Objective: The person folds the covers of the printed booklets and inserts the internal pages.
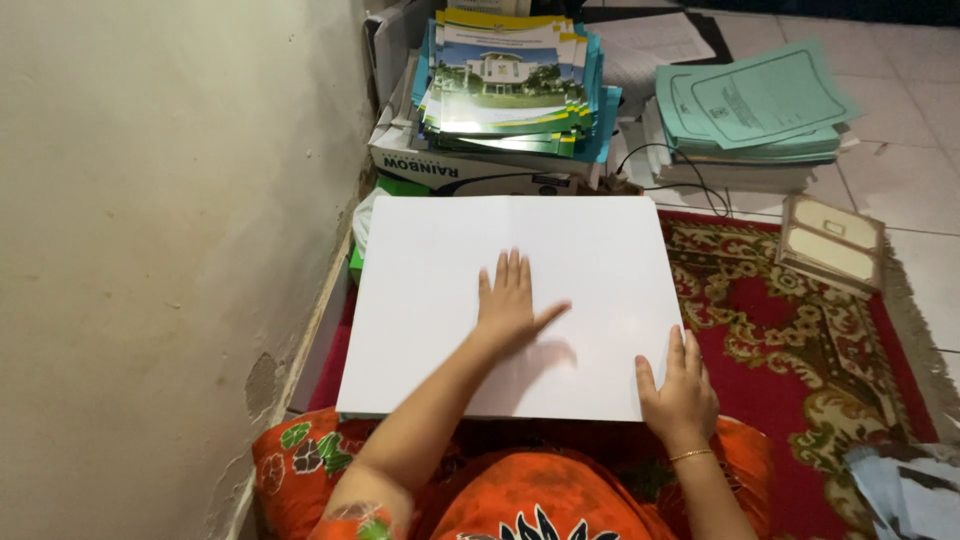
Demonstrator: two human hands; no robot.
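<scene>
On the person's lap and the red patterned rug [800, 330], a big white sheet stack [510, 300] lies flat, its near edge over the knees in orange floral cloth [520, 500], its far edge up against the cardboard box [470, 170] by the wall [150, 250]. It looks like a thick ream or board of blank white paper, squared up, likely kept flat so the top surface stays smooth; thickness is hard to tell beyond a thin dark edge at the bottom. Left hand [510, 305] lies palm down near the sheet's middle, fingers straight and close together, thumb splayed out to the right, pressing or smoothing, gripping nothing. Right hand [680, 395] sits at the near right corner, fingers extended over the edge onto the top, thumb along the side, steadying the corner rather than clamping it; whether the fingers curl under, cannot tell. A thin gold bracelet [692, 456] is on that wrist. Both hands are flat and well apart from each other. Beyond the sheet, a pile of booklets with blue-green covers [510, 85] rests on the box, a pile of pale green forms [755, 105] sits to its right on the tiled floor [920, 130], with a dark cable [680, 165] running between. A small tan folder [832, 243] lies at the rug's far edge, and some bluish papers [905, 490] show at lower right.
</scene>
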